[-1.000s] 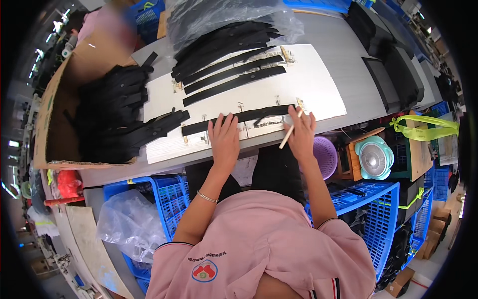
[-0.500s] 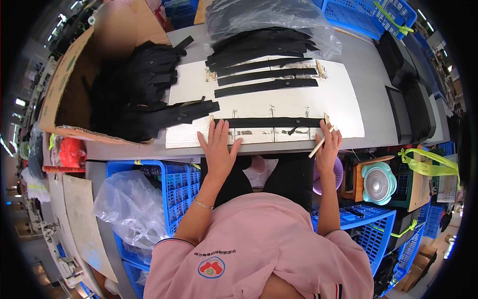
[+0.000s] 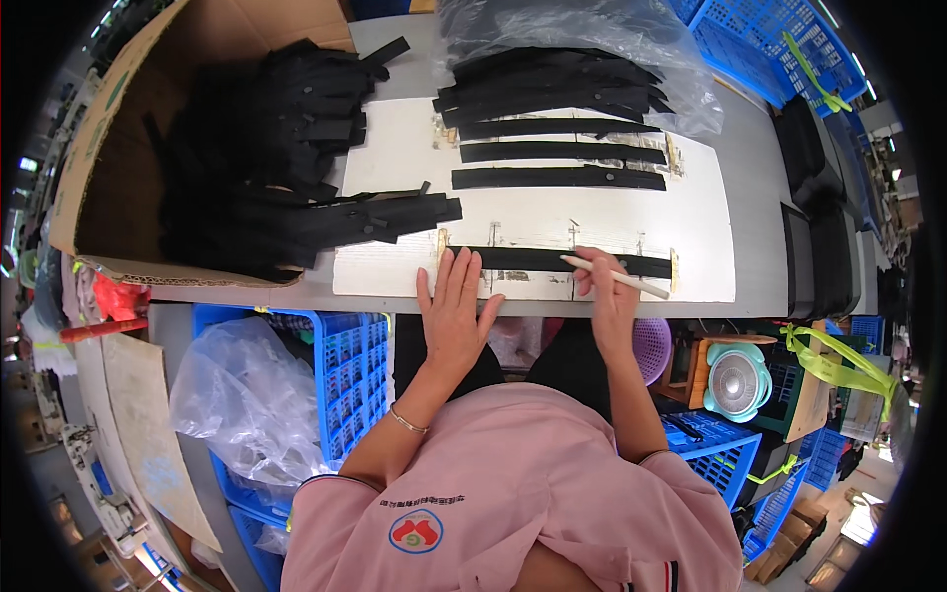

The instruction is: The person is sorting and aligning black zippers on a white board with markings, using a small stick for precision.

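A black fabric strip [image 3: 523,259] lies straight along the near part of a white marked board [image 3: 395,271]. My left hand [image 3: 456,306] rests flat with fingers spread, its fingertips on the strip's left end. In my right hand [image 3: 612,301] is a pale pencil-like marking stick [image 3: 626,280], its tip touching the strip right of its middle. Farther up the board lie several loose black strips [image 3: 558,179], with a thick pile of strips [image 3: 552,84] behind them. Another bundle of strips [image 3: 395,212] reaches onto the board from the left.
At left, an open cardboard box [image 3: 99,168] holds a heap of black strips. Clear plastic wrap [image 3: 681,89] lies behind the pile. Black cases [image 3: 829,227] stand at the right. Blue crates [image 3: 355,385] and a turquoise fan [image 3: 738,383] are below table level.
My right hand has moved left from the strip's right end, bringing the marking stick's tip onto the strip. My left hand still presses the left end. The whole view has shifted slightly.
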### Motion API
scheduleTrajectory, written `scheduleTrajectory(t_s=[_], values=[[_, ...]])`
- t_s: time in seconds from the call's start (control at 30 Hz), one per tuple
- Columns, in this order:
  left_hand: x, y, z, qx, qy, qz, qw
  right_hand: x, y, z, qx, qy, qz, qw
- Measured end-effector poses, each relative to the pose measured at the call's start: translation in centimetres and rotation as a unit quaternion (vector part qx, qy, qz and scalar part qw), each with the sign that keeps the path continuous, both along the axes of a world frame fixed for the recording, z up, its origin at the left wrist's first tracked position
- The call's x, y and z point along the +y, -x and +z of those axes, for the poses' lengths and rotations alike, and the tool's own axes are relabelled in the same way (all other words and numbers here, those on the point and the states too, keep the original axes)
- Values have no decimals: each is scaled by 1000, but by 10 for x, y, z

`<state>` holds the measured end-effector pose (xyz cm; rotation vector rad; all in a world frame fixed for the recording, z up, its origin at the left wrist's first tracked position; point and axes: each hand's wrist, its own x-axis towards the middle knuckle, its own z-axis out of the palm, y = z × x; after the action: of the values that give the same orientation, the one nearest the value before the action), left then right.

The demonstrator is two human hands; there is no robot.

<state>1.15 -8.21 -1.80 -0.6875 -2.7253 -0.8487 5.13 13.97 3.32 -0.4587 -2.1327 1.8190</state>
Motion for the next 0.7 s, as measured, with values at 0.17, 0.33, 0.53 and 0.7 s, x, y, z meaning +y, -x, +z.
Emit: scheduleTrajectory(t_s=[0.17, 0.33, 0.53, 0.7], values=[[1, 1, 0, -9, -4, 0, 1000, -42, 47, -8, -27, 68, 74, 995], [1, 1, 3, -18, -1, -1, 1000, -50, 58, -34, 16, -48, 98, 994], [0, -1, 3, -15, -3, 2, 1000, -55, 57, -34, 30, -78, 105, 991], [1, -2, 4, -11, -10, -3, 1000, -54, 56, -35, 44, -105, 113, 987]])
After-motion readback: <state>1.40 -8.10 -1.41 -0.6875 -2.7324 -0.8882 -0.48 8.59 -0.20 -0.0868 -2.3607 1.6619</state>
